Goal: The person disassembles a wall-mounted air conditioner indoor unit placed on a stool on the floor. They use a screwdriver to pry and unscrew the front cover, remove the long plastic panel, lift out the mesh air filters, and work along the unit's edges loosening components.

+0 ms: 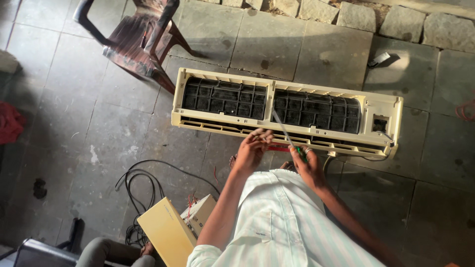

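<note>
Two hands at work: our right hand [308,165] grips a screwdriver [287,133], tip against the AC unit [383,106] on the stone floor [74,113]; our left hand [253,148] hovers half-open at its lower edge. Cables [141,185], a chair [143,37] lie beyond.

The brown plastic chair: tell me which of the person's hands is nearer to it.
Left. The left hand is at the air conditioner unit's front edge, on the side toward the brown plastic chair. The right hand, holding a screwdriver, is farther right, away from the chair.
</note>
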